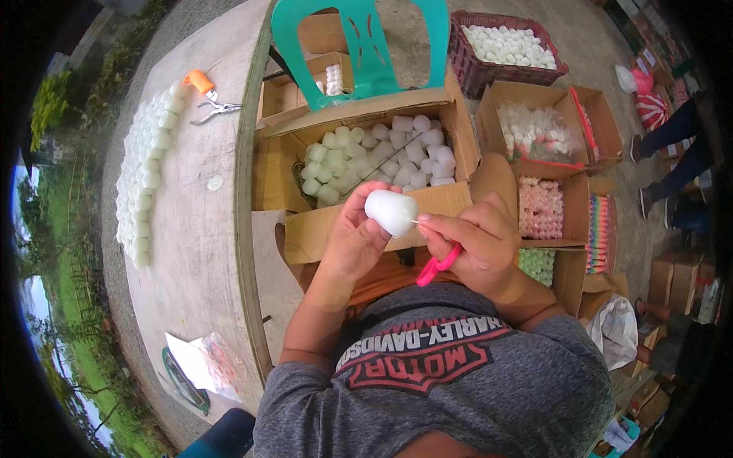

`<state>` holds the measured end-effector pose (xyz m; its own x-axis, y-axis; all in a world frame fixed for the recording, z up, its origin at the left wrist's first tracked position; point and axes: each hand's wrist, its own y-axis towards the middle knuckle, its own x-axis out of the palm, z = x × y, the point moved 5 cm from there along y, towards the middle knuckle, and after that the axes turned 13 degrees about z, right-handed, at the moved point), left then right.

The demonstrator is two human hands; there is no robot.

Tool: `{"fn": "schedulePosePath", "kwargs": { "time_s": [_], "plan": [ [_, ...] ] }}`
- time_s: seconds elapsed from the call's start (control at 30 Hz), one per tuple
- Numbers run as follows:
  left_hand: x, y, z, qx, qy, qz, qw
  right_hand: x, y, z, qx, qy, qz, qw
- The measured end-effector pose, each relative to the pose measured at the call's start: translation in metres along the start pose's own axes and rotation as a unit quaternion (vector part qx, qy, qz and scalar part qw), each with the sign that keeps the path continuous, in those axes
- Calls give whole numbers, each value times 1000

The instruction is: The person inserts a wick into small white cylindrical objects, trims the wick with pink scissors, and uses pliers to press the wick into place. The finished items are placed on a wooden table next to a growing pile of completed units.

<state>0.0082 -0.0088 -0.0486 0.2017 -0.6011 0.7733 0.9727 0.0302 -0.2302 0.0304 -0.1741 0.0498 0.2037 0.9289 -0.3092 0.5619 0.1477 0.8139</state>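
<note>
In my left hand [357, 233], fingers and thumb curl round a white rounded cylinder [391, 212], held above my lap. My right hand [485, 240] is closed at the cylinder's right end, thumb and forefinger pinching a thin pale strand there. A bright pink looped handle [438, 267], like that of scissors, hangs from the fingers of that same hand; no blades show. Just beyond both hands stands an open cardboard box [275, 179] holding many similar white cylinders [336, 156], with a thin dark rod lying across them.
To the left, a pale table [202, 252] bears rows of white cylinders [145, 183], orange-handled pliers [202, 84] and a plastic bag [221, 362]. Ahead stand a green chair [366, 46] and a maroon crate [466, 57]. Boxes of coloured pieces [540, 208] line my right; another person's legs [679, 145] show beyond.
</note>
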Motion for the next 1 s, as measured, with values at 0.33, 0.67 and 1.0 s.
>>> {"fn": "schedulePosePath", "kwargs": {
  "time_s": [0.33,0.67,1.0],
  "plan": [
    [5,-4,17,141,137,33,980,9,3,7,122,44,-35,991],
    [11,-10,23,160,180,58,969,11,-4,16,85,57,-39,994],
    [6,-10,30,177,138,88,970,15,-12,25,128,70,-19,989]
  ]
}}
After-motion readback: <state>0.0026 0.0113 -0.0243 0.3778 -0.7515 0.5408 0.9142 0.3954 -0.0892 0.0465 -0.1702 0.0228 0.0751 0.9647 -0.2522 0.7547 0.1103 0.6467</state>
